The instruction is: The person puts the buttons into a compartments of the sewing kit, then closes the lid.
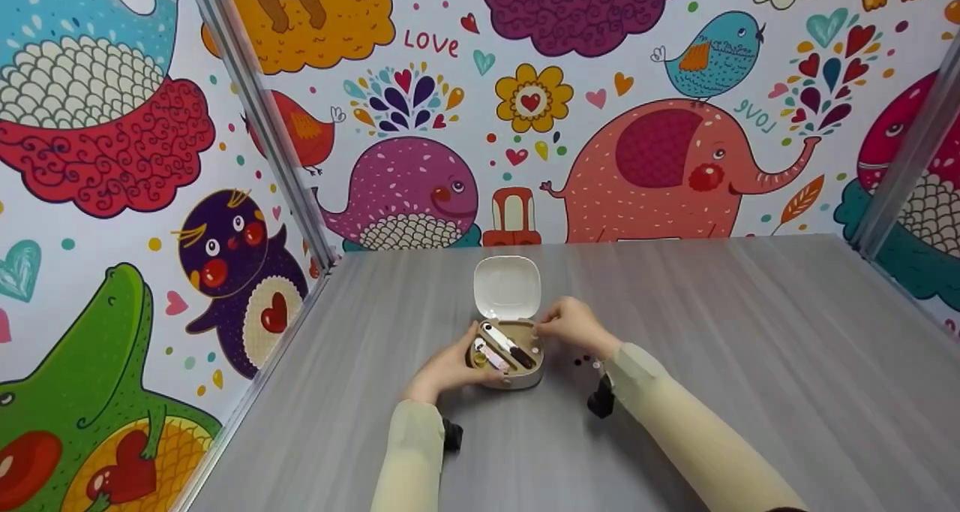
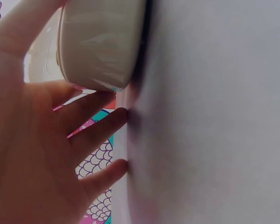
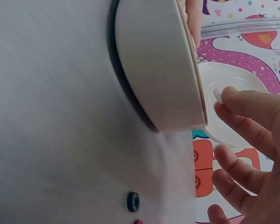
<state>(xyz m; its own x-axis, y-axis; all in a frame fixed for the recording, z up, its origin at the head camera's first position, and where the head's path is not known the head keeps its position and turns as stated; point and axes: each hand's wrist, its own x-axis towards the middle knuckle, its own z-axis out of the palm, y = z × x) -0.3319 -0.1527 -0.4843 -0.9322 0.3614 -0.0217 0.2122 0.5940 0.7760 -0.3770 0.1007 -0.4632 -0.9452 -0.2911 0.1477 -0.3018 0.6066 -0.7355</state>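
A white box (image 1: 525, 380) with rounded corners stands on the table, its lid (image 1: 507, 285) tipped back. Inside its beige divided tray lie a slim white-and-black tool (image 1: 496, 335) and a small pale item with pink and yellow parts (image 1: 489, 357), too small to tell. My left hand (image 1: 448, 365) grips the box from the left, thumb at the front and index finger farther back. Over the right rim, my right hand (image 1: 576, 326) pinches a small white button-like disc (image 3: 218, 96) between thumb and index finger. Its other fingers are loosely bent.
On the grey table (image 1: 712, 332), right of the box, lie several small buttons, among them a dark round one (image 3: 130, 201) and a red one (image 3: 138, 222). Patterned walls (image 1: 637, 182) with metal corner posts (image 1: 259, 114) border the table at the back and sides.
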